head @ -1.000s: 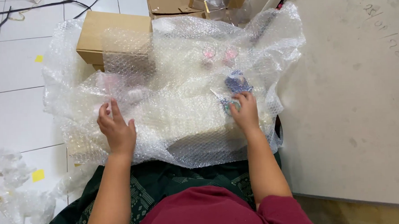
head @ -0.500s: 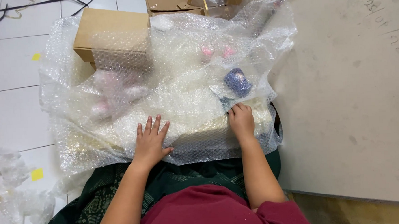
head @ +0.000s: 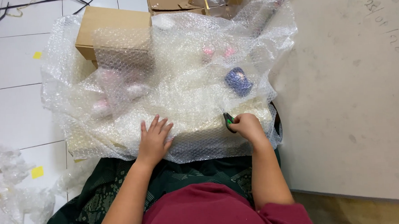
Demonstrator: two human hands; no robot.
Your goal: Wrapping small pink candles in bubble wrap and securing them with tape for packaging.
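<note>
A large sheet of clear bubble wrap point(head: 175, 77) lies spread over my lap and the floor ahead. My left hand point(head: 154, 137) rests flat on its near edge, fingers apart. My right hand point(head: 248, 126) is closed on a small tool with a green and black handle point(head: 228, 121), probably scissors, at the wrap's near right edge. Under the wrap a pale box-like shape point(head: 196, 130) shows beneath both hands. A blue-purple object point(head: 238, 81) and pink objects point(head: 217, 50) lie under the wrap further out.
A brown cardboard box point(head: 113, 28) sits at the far left, partly covered by wrap. More cardboard boxes point(head: 176, 0) stand at the top. A large grey board point(head: 355, 87) fills the right side. Crumpled bubble wrap scraps point(head: 15, 196) lie on the white tiled floor at left.
My left hand moved right and nearer, from the wrap's left part to its near edge. My right hand drew back from the blue object and now grips the green-handled tool.
</note>
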